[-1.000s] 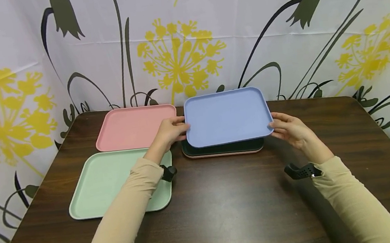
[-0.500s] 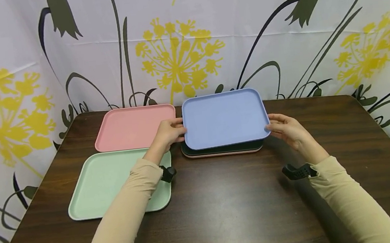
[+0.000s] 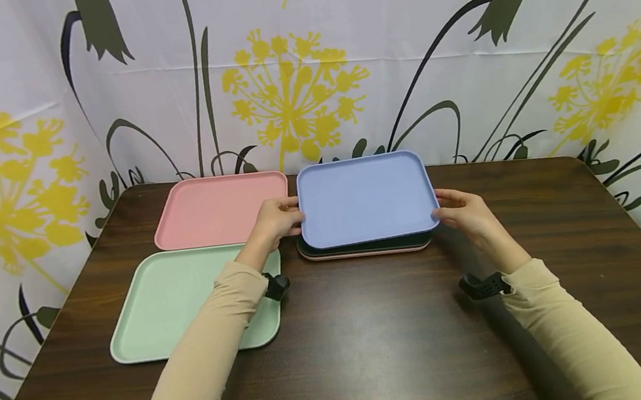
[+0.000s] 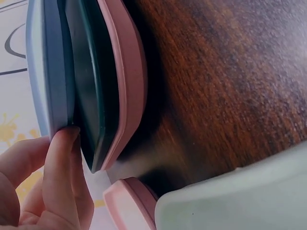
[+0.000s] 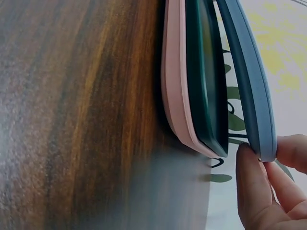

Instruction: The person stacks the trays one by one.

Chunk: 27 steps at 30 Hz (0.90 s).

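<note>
A blue rectangular tray [image 3: 367, 200] is held between my two hands, close over a dark green tray [image 3: 373, 247]. My left hand [image 3: 276, 223] pinches the blue tray's left short edge, thumb and fingers on either side of its rim. At the opposite edge my right hand [image 3: 467, 215] pinches it near the front corner. Under the green tray lies a pink tray [image 4: 130, 76], its rim showing below. In the right wrist view a gap separates the blue tray [image 5: 254, 91] from the green tray [image 5: 204, 86], wider than on the left side.
A pink tray [image 3: 220, 205] lies at the table's back left. In front of it sits a larger light green tray [image 3: 172, 303], partly covered by my left forearm. The dark wooden table [image 3: 372, 339] ends at a flower-patterned curtain [image 3: 164, 79].
The blue tray has come down slightly and shifted a little left, closer over the stack. Both hands have moved with it, keeping their hold on its edges.
</note>
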Motion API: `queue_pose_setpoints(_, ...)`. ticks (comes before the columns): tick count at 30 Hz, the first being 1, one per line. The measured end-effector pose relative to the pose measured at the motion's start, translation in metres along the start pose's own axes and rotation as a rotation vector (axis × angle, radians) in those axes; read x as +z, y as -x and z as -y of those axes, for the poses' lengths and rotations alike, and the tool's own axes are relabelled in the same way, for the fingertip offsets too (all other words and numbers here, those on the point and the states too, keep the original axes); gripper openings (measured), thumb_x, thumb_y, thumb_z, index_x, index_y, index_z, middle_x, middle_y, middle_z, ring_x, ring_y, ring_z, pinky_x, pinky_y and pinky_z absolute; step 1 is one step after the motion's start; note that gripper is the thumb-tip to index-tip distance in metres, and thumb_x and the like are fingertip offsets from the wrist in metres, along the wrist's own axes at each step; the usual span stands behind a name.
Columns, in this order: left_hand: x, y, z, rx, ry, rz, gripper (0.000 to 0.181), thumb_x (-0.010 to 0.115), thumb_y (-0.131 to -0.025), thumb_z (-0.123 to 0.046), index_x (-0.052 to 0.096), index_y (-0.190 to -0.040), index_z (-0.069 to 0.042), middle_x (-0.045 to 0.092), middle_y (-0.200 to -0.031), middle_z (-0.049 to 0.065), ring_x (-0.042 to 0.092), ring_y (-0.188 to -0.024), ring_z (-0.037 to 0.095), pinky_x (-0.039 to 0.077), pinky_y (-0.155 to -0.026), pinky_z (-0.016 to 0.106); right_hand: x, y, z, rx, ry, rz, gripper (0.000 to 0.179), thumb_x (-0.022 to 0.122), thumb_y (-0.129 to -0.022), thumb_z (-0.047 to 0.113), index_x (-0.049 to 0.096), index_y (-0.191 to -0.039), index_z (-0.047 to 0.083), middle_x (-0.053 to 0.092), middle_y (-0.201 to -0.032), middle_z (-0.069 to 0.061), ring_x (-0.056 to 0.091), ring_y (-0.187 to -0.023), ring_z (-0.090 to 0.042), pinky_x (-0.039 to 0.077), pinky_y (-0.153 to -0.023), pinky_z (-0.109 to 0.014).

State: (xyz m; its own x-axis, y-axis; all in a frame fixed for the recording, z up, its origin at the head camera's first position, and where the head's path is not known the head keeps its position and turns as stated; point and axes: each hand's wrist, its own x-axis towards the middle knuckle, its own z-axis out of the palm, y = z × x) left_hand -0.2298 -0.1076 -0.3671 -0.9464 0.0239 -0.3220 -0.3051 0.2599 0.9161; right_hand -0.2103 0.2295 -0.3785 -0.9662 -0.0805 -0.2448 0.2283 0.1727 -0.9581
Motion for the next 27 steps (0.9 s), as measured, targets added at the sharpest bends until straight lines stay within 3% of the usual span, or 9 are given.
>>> queue_pose_setpoints(3,-0.0002,0.0009,-0.0005,-0.009,-0.007,-0.009,0.052,0.053,-0.089,0.004,0.046,-0.14,0.0,0.057,-0.12,0.02,0.059,-0.07,0.006,0.059,-0.066,0.017,0.002,0.0001,-0.0005,0.003,0.029,-0.005,0.058,0.056,-0.09,-0.002,0.033,-0.144,-0.008,0.046,-0.133,-0.022,0.056,-0.085,0.01,0.05,-0.079,-0.004)
queue_pose_setpoints(7,-0.0005,0.0011,-0.0003,-0.025,-0.023,-0.022,0.053,0.054,-0.089,0.004,0.045,-0.14,-0.001,0.057,-0.126,0.022,0.062,-0.088,0.012,0.06,-0.07,0.019,0.004,-0.0005,-0.0017,0.017,0.028,-0.005,0.058,0.056,-0.091,-0.001,0.033,-0.144,-0.007,0.039,-0.141,-0.025,0.056,-0.084,0.01,0.049,-0.078,-0.003)
queue_pose_setpoints(9,-0.001,0.0013,-0.0004,-0.036,-0.026,-0.026,0.053,0.054,-0.089,0.005,0.045,-0.141,-0.001,0.056,-0.129,0.023,0.061,-0.098,0.016,0.06,-0.072,0.02,0.0052,-0.0012,-0.0019,0.024,0.012,-0.005,0.058,0.057,-0.091,-0.002,0.033,-0.144,-0.008,0.046,-0.134,-0.022,0.057,-0.083,0.01,0.05,-0.077,-0.004)
queue_pose_setpoints(12,-0.0017,0.0016,-0.0007,-0.053,-0.028,-0.029,0.053,0.053,-0.089,0.005,0.044,-0.141,-0.001,0.055,-0.132,0.023,0.059,-0.108,0.02,0.06,-0.077,0.023,0.0056,-0.0025,-0.0026,0.023,-0.024,0.0,0.058,0.056,-0.091,-0.003,0.033,-0.143,-0.009,0.056,-0.112,-0.005,0.058,-0.082,0.009,0.051,-0.077,-0.005)
queue_pose_setpoints(16,-0.0026,0.0014,0.0001,-0.063,-0.036,-0.029,0.053,0.053,-0.09,0.004,0.044,-0.141,-0.002,0.053,-0.133,0.022,0.06,-0.106,0.021,0.059,-0.083,0.027,0.0051,-0.0032,-0.0035,0.02,-0.043,-0.004,0.054,0.055,-0.092,-0.001,0.035,-0.142,-0.011,0.057,-0.091,0.015,0.058,-0.083,0.009,0.051,-0.077,-0.005)
queue_pose_setpoints(20,-0.0032,0.001,0.0009,-0.058,-0.046,-0.027,0.052,0.054,-0.09,0.004,0.045,-0.141,-0.002,0.052,-0.131,0.022,0.061,-0.101,0.021,0.059,-0.085,0.028,0.0052,-0.0039,-0.0057,0.016,-0.045,-0.005,0.052,0.054,-0.094,0.0,0.036,-0.14,-0.013,0.059,-0.087,0.017,0.058,-0.082,0.008,0.051,-0.076,-0.006)
queue_pose_setpoints(27,-0.004,-0.0009,0.0015,-0.068,-0.048,-0.01,0.052,0.054,-0.09,0.004,0.045,-0.141,-0.002,0.051,-0.134,0.023,0.06,-0.109,0.024,0.057,-0.091,0.033,0.0049,-0.0062,-0.0094,0.022,-0.09,0.009,0.054,0.053,-0.092,-0.005,0.032,-0.141,-0.015,0.06,-0.083,0.017,0.058,-0.08,0.007,0.052,-0.075,-0.006)
